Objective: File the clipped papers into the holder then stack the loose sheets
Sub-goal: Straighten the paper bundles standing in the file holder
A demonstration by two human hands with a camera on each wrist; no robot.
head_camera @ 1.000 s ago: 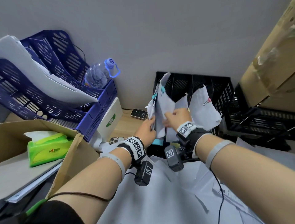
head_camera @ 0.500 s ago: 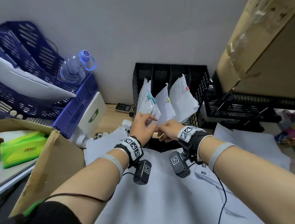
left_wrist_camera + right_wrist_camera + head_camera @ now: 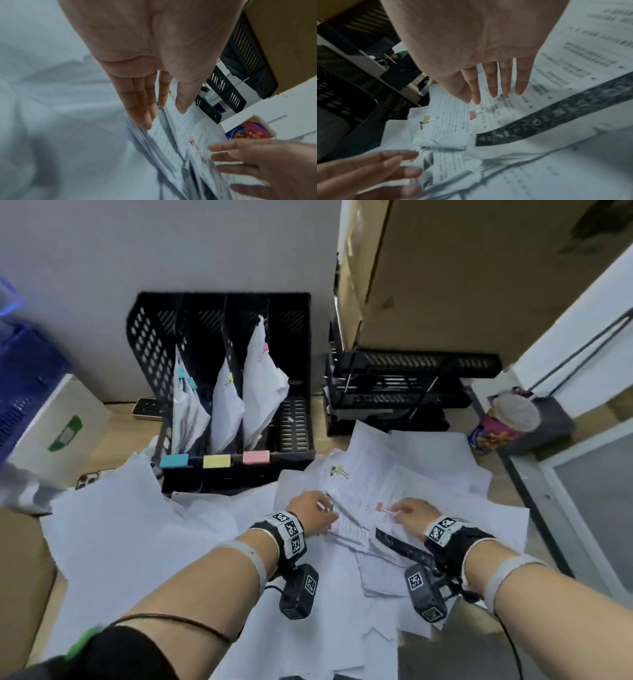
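Now, from the head view, the holder [image 3: 219, 392] has three clipped sets filed; more lie on the sheets [image 3: 113, 529] before it. My left hand [image 3: 313, 513] and right hand [image 3: 412, 513] reach, fingers straight, grasping nothing. Left wrist: fingers [image 3: 137, 108] skim paper edges. Right wrist: pink clip [image 3: 472, 115], yellow clip [image 3: 426, 119]; best pinch at the clip.

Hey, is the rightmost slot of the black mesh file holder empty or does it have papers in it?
Empty. The black mesh file holder shows bare slotted floor there, while its other three slots hold clipped papers.
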